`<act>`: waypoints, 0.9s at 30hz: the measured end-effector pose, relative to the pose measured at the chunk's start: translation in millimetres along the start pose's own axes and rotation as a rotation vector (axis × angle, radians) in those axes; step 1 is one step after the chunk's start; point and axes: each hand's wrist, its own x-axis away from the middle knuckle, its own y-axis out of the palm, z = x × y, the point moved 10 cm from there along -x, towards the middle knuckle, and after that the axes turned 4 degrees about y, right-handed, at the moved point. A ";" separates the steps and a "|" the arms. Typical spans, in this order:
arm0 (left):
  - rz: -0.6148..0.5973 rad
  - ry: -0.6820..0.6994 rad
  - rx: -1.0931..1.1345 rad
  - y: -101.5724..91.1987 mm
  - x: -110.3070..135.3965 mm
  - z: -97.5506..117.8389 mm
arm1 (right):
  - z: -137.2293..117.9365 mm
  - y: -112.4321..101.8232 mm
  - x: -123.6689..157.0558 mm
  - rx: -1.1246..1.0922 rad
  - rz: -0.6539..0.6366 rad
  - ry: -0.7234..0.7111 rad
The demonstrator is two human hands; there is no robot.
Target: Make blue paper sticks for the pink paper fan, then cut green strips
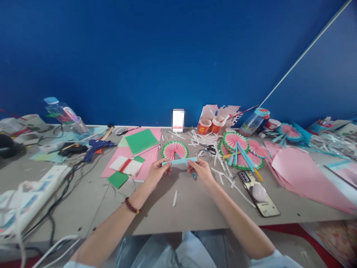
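A light blue paper strip [180, 161] is stretched level between my hands, above the table. My left hand [158, 172] pinches its left end, and my right hand [203, 172] grips the right end between thumb and fingers. A small blue-tipped thing [194, 175] shows under my right fingers; I cannot make out what it is. Just beyond the strip lies a round pleated paper fan [174, 150], pink with a green and white scalloped rim. A white paper scrap [175, 198] rests on the table nearer to me.
To the left are green paper [141, 141], pink sheets [111, 163], a blue glue gun [99, 147] and a power strip [41, 197]. Rightward lie scissors [211, 149], paper scraps, finished fans [237, 143], red cups [204, 126] and a phone [267, 208].
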 end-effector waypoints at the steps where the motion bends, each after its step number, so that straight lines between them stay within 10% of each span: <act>1: 0.024 0.018 0.020 -3.9 -1.3 0.9 | 0.4 -0.7 0.2 0.021 0.003 -0.004; 27: -0.017 0.089 -0.084 -9.8 -4.5 15.7 | 1.1 5.8 -5.6 0.011 -0.134 0.069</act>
